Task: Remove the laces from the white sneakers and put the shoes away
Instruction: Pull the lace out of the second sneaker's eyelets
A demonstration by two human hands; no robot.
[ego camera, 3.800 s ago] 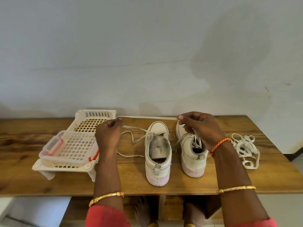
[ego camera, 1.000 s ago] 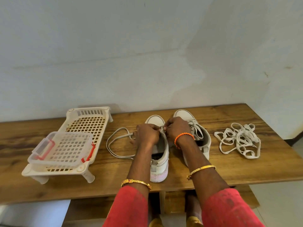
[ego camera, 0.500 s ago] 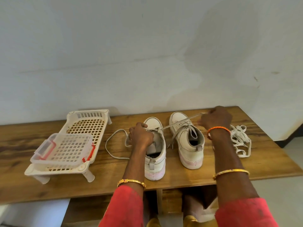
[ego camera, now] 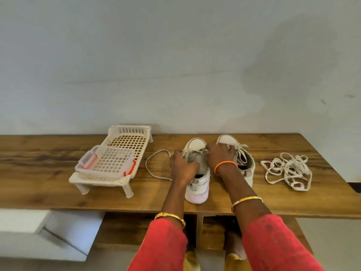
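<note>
Now | left sneaker (ego camera: 197,178), heel toward you, toe away | your left hand (ego camera: 182,167) grips its collar | right hand (ego camera: 219,155) fingers pinch lace (ego camera: 195,151) at the eyelets, nearer.

Two white sneakers (ego camera: 197,180) with pale pink soles are seen near the middle of the brown, dark-grained wooden desk (ego camera: 39,161). A grey tongue is shown in the left sneaker. Off-white laces (ego camera: 287,171) are piled toward the desk's right edge. Toward the left edge, a cream plastic rack (ego camera: 117,153) with a square grid pattern is topped by a clear lid with red clips (ego camera: 105,163). Red sleeves (ego camera: 273,243), gold bangles (ego camera: 246,200) and an orange thread bracelet (ego camera: 224,165) are worn.
</note>
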